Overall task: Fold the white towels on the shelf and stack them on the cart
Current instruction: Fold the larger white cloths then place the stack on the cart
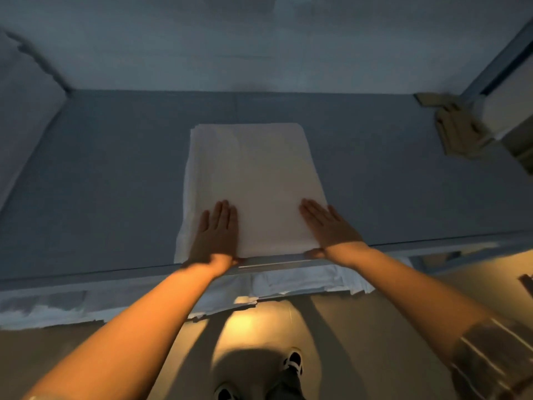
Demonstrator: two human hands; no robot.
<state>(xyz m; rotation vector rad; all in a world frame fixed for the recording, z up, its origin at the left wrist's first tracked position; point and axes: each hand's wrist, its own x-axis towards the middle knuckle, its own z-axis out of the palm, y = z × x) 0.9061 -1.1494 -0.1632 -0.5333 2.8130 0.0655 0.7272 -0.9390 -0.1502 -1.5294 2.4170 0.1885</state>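
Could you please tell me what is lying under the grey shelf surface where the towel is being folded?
Below the shelf edge, more white linen shows on a lower level. How far back it reaches is hidden by the shelf.

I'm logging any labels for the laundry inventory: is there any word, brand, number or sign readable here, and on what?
None can be read. The folded white towel under both hands shows no tag or print, the grey shelf surface is unmarked, and the tan folded cloths at far right are too blurred to tell.
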